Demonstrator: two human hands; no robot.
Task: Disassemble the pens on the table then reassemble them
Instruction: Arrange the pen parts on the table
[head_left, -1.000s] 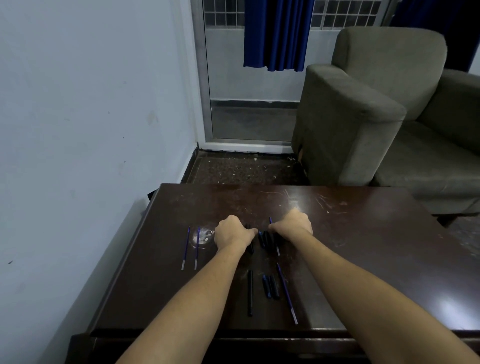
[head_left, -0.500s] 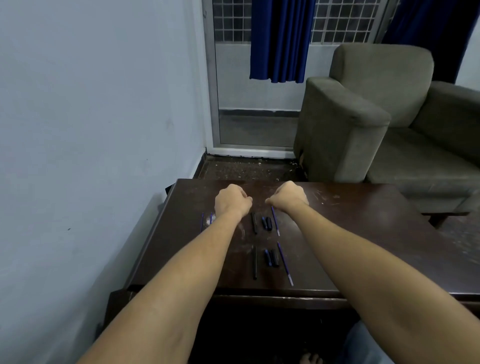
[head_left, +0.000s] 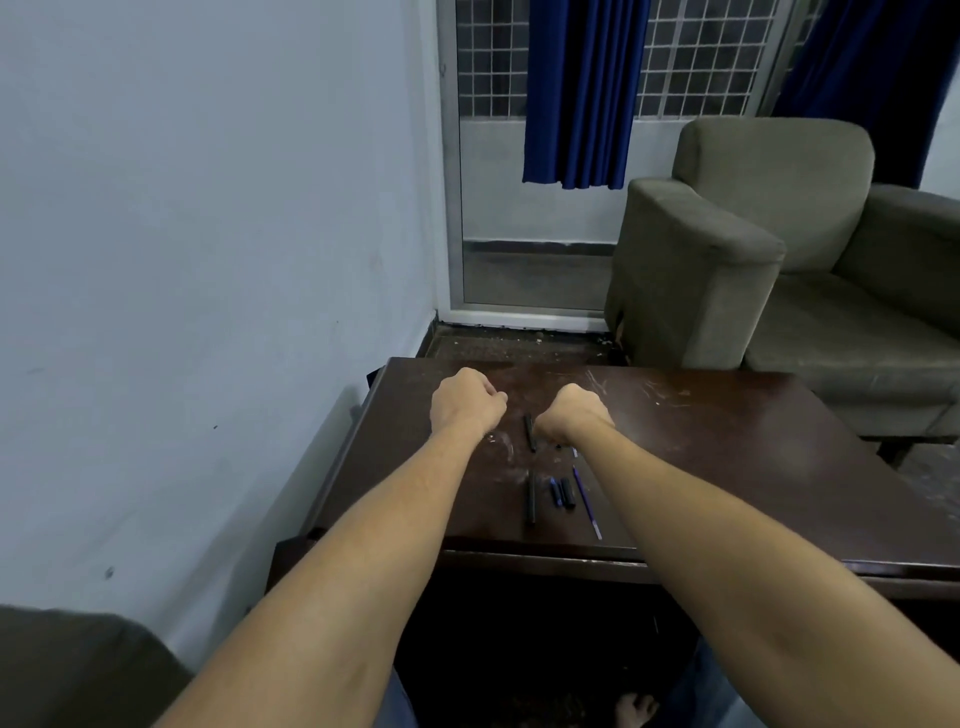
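On the dark wooden table (head_left: 727, 467) lie pen parts. A black barrel (head_left: 530, 432) lies between my hands. Nearer the front edge are a second black barrel (head_left: 531, 498), a blue cap (head_left: 556, 492), a black cap (head_left: 569, 493) and a thin blue refill (head_left: 587, 501). My left hand (head_left: 465, 402) is a curled fist over the far left of the table, and nothing shows in it. My right hand (head_left: 574, 413) is also a fist, just right of the far barrel, with no part seen in it. My right wrist hides more parts.
A pale wall runs close along the table's left side. A grey armchair (head_left: 753, 260) stands behind the table's far right corner. A glass door with a blue curtain (head_left: 576, 93) is straight ahead. My foot (head_left: 636, 709) shows under the table.
The view has pulled back and tilted up, so the table looks farther away. Both fists have lifted off the far group of pen parts and moved slightly apart. The parts have stayed in place.
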